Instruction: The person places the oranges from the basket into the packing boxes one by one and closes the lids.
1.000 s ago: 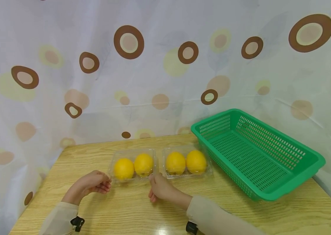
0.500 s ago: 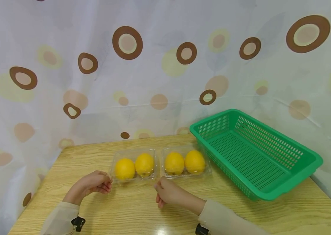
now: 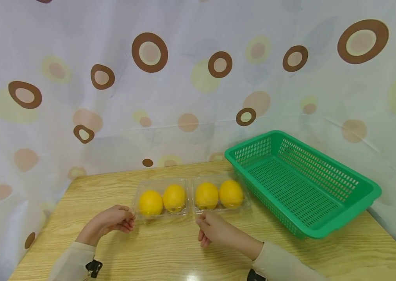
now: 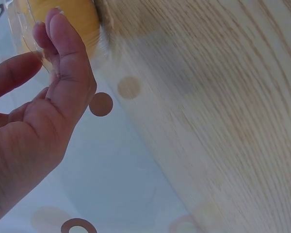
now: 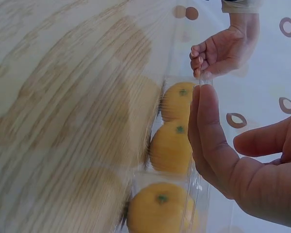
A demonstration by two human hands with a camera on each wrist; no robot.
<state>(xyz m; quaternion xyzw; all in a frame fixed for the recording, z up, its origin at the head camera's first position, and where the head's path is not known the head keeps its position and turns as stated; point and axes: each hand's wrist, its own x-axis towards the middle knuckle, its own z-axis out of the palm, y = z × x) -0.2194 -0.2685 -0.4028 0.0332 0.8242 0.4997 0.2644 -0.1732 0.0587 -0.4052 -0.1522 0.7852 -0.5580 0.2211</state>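
Note:
Two clear plastic fruit boxes stand side by side on the table. The left box (image 3: 163,183) holds two oranges (image 3: 150,203), and the right box (image 3: 219,177) holds two more oranges (image 3: 231,194). My left hand (image 3: 116,219) pinches the front left corner of the left box between thumb and fingers, which the left wrist view (image 4: 58,87) shows close up. Near the front left corner of the right box is my right hand (image 3: 215,229). Its thumb stands apart from the bent fingers in the right wrist view, with nothing between them. Whether its fingertips touch the box, I cannot tell.
A green plastic basket (image 3: 300,191) with slotted sides stands at the right, close behind the right box. The wooden table (image 3: 156,257) reaches back to a patterned curtain (image 3: 170,97).
My right hand has moved right, from the front right corner of the left box to the right box's front left corner. My left hand keeps its grip. The head view has shifted slightly.

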